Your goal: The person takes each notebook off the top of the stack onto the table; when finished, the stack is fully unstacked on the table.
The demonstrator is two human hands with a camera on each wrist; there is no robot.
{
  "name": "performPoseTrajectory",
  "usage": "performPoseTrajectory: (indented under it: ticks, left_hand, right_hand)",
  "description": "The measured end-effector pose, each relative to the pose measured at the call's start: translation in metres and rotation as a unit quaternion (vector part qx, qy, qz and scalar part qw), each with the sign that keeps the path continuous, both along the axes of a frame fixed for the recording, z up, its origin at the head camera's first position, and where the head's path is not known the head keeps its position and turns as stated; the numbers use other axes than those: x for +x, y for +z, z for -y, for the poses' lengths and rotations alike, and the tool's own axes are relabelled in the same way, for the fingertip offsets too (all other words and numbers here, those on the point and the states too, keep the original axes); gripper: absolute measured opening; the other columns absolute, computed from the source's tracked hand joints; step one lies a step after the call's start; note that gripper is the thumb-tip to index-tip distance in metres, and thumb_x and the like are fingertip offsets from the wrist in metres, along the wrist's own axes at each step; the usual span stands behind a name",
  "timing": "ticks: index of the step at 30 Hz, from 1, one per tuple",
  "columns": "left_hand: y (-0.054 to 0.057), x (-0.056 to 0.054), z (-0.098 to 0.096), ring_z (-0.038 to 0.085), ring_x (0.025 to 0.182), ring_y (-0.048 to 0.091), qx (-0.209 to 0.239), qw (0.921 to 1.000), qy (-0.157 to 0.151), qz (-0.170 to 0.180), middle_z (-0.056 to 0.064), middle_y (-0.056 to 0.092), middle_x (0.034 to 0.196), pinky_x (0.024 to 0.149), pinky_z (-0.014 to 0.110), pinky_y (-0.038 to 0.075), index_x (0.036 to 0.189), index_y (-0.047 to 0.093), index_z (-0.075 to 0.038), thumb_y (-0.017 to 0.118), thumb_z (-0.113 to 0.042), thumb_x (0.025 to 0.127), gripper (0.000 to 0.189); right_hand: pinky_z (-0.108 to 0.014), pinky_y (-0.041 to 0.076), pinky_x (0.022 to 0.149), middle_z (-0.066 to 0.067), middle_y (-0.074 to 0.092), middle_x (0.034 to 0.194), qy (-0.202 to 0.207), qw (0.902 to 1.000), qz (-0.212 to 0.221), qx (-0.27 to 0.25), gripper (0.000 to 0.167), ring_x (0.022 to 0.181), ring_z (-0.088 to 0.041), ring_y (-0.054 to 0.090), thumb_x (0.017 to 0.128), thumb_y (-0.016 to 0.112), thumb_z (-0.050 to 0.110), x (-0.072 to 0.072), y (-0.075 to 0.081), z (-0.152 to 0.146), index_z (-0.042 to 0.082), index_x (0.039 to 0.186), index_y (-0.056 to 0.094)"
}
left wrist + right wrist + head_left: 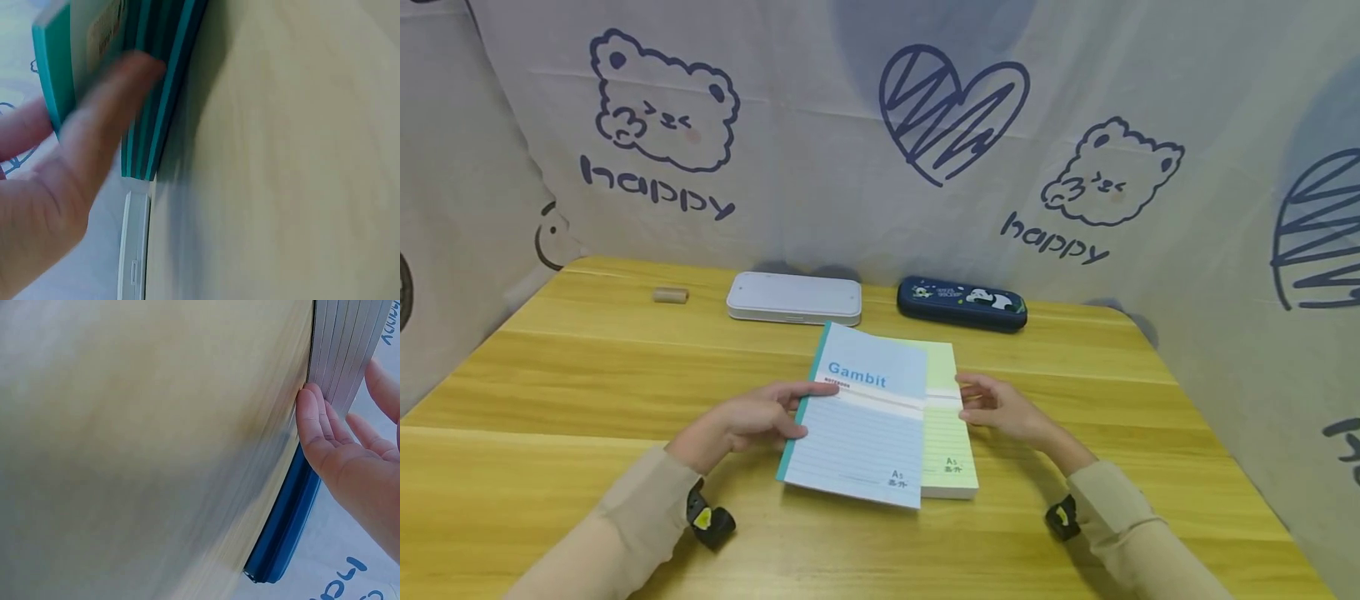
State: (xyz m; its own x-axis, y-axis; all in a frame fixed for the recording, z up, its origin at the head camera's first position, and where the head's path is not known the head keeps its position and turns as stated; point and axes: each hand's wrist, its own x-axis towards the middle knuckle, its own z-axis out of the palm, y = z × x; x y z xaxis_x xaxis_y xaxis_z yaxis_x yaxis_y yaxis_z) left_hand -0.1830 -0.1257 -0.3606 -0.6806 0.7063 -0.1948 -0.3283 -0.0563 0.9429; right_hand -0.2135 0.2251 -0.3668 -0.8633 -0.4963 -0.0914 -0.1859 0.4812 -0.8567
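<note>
My left hand [760, 417] pinches a light blue Gambit notebook [857, 442] by its teal spine edge, index finger on top of the cover. That notebook is raised and tilted, shifted left over a stack of notebooks [951, 433] whose top one is yellow-green. In the left wrist view, the held notebook [53, 62] stands apart from the stack's teal spines [156, 106]; the hand [56, 194] is partly blurred. On the right, my right hand [1003, 408] rests its fingers against the stack's page edges. The right wrist view shows those fingertips [309, 406] touching the pages [344, 350].
A white pencil case [793, 297] and a dark blue panda pencil case [962, 304] lie behind the notebooks. Farther left is a small tan cylinder [671, 295]. A printed cloth [812, 167] hangs behind the wooden table [587, 400].
</note>
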Motion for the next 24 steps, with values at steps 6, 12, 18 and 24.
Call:
performPoseTrajectory:
  ticks: [6, 12, 18, 24]
  left_hand:
    - [0.002, 0.002, 0.002, 0.022, 0.087, 0.058, -0.007, 0.9991, 0.041, -0.004, 0.019, 0.048, 0.115, 0.07, 0.036, 0.051, 0.14, 0.017, 0.002, 0.039, 0.02, 0.076, 0.07]
    - [0.004, 0.005, 0.007, 0.022, 0.09, 0.055, -0.001, 0.997, 0.073, -0.028, 0.022, 0.044, 0.118, 0.074, 0.038, 0.049, 0.138, 0.021, 0.005, 0.037, 0.023, 0.073, 0.069]
    - [0.005, 0.007, 0.017, 0.021, 0.088, 0.053, -0.012, 0.9948, 0.09, -0.046, 0.021, 0.041, 0.122, 0.069, 0.032, 0.047, 0.137, 0.027, 0.003, 0.037, 0.023, 0.073, 0.067]
    - [0.007, 0.008, 0.029, 0.021, 0.089, 0.052, -0.015, 0.9941, 0.096, -0.048, 0.02, 0.035, 0.128, 0.071, 0.034, 0.048, 0.137, 0.029, 0.001, 0.039, 0.02, 0.076, 0.065]
  right_hand:
    - [-0.033, 0.046, 0.082, -0.031, 0.045, 0.119, 0.003, 1.0, 0.0, -0.008, 0.053, 0.106, -0.039, 0.048, 0.086, 0.057, 0.001, 0.0, 0.0, 0.0, -0.012, 0.13, 0.031]
    - [-0.032, 0.046, 0.081, -0.03, 0.046, 0.118, 0.001, 1.0, 0.002, -0.005, 0.053, 0.105, -0.038, 0.048, 0.086, 0.057, 0.001, 0.0, -0.001, 0.0, -0.012, 0.13, 0.031]
    - [-0.032, 0.046, 0.081, -0.03, 0.047, 0.118, 0.004, 1.0, 0.001, -0.005, 0.054, 0.105, -0.037, 0.048, 0.085, 0.057, 0.003, -0.001, -0.002, 0.0, -0.011, 0.131, 0.032]
    - [-0.031, 0.047, 0.079, -0.03, 0.047, 0.116, 0.008, 0.9999, -0.005, -0.008, 0.054, 0.104, -0.037, 0.049, 0.085, 0.057, 0.002, -0.003, -0.005, -0.002, -0.012, 0.13, 0.032]
